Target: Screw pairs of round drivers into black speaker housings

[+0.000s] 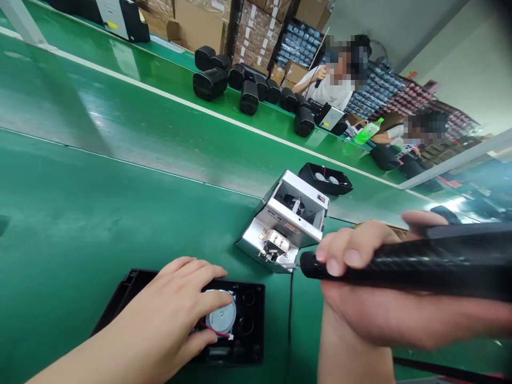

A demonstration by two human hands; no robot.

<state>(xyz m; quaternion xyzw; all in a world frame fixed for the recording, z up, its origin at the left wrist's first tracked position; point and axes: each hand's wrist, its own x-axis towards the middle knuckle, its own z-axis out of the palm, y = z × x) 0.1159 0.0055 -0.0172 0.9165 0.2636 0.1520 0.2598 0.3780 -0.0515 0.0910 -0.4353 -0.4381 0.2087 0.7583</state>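
Observation:
My left hand (176,309) rests flat on a black plastic housing (248,330) at the near edge of the green bench, fingers spread over a round silver speaker (222,320) with a thin red wire. My right hand (372,288) grips a black electric screwdriver (420,264) held level, its tip pointing left and touching the front of a silver screw feeder box (286,221). The feeder stands just beyond the housing, to its right.
A second black housing with speakers (325,178) lies behind the feeder. Several black speaker shells (248,88) sit across the green conveyor belt (120,122). Two people work at the far side, beside a green bottle (368,130). Cardboard boxes stack behind.

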